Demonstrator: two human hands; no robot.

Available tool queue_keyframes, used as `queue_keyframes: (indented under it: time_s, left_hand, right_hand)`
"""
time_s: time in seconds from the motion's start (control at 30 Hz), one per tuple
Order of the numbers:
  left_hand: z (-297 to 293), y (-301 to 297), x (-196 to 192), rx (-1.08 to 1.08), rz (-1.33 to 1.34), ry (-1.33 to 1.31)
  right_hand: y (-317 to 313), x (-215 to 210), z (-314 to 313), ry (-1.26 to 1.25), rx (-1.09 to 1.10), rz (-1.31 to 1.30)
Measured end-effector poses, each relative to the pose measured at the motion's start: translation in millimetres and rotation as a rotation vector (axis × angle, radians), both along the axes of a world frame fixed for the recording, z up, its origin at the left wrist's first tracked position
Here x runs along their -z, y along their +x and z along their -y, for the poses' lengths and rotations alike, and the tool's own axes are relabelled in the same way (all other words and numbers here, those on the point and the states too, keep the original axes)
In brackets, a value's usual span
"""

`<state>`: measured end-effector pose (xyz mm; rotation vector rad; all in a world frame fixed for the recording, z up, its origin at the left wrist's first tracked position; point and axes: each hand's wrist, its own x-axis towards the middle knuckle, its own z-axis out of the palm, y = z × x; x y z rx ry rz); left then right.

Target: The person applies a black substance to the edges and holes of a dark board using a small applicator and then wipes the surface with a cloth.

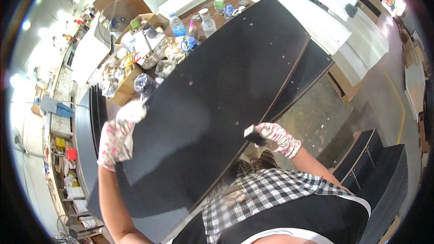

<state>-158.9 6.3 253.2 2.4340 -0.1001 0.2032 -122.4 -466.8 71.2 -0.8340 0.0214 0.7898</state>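
Note:
A large black panel [203,95] with several small holes lies across the middle, over another black panel [312,65] that shows at its right. My left hand [115,142], in a white glove with pink spots, is at the panel's left edge. Its fingers are closed on a white wad that looks like cloth [132,112]. At the panel's near right edge is my right hand [280,140], gloved the same way. It grips a small black block [257,136] with a pale end; the block's exact kind cannot be made out.
Behind the left edge stand an open cardboard box [124,91] full of odds and ends, a blue-tinted water bottle [177,26] and a clear bottle [207,23]. White panels [289,11] are stacked at the back. Black panels [361,162] stand at the lower right.

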Motion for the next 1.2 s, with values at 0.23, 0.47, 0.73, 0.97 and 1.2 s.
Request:
queue_keyframes:
  time_s: [0.23, 0.47, 0.73, 0.97, 1.2]
  left_hand:
    - [35.3, -71.1, 27.2, -0.378, -0.208, -0.406]
    - [34.7, -164.2, 33.0, -0.688, -0.146, -0.380]
    - [24.9, -311.4, 32.7, -0.982, 0.080, -0.444]
    - [-26.9, -444.5, 66.0, -1.351, -0.059, -0.174]
    - [-105.7, -492.1, 101.6, -1.259, 0.163, -0.451]
  right_hand:
    - [-24.1, 43.8, 22.7, -0.026, -0.029, 0.252]
    - [-29.8, -21.2, 14.9, -0.218, -0.173, 0.247]
    - [-24.5, -73.0, -104.6, -0.173, -0.561, 0.452]
    - [-58.5, -78.5, -266.0, -0.069, -0.897, 0.504]
    - [-99.1, -57.1, -420.1, -0.092, -1.119, 0.394]
